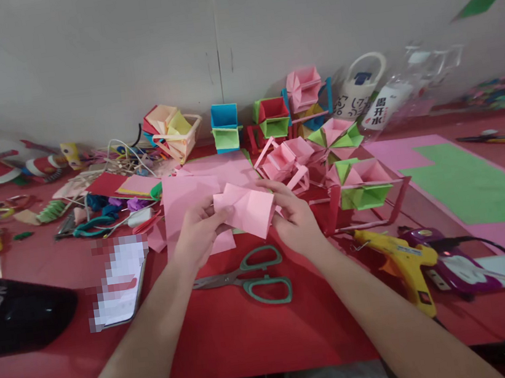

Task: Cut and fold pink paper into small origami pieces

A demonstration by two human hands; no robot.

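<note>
A folded pink paper is held between my two hands above the red table. My left hand pinches its left end, thumb on top. On the right end, my right hand has its fingers behind the paper, partly hidden by it. Crease lines cross the paper, and it sits slightly tilted. Just below it lie scissors with green handles, blades pointing left, touched by neither hand. Flat pink sheets lie beneath and behind my left hand.
Folded paper boxes on stands fill the back and right. A yellow glue gun and purple power strip lie at right. At left are a phone, a black container and craft scraps. Bottles stand at the back right.
</note>
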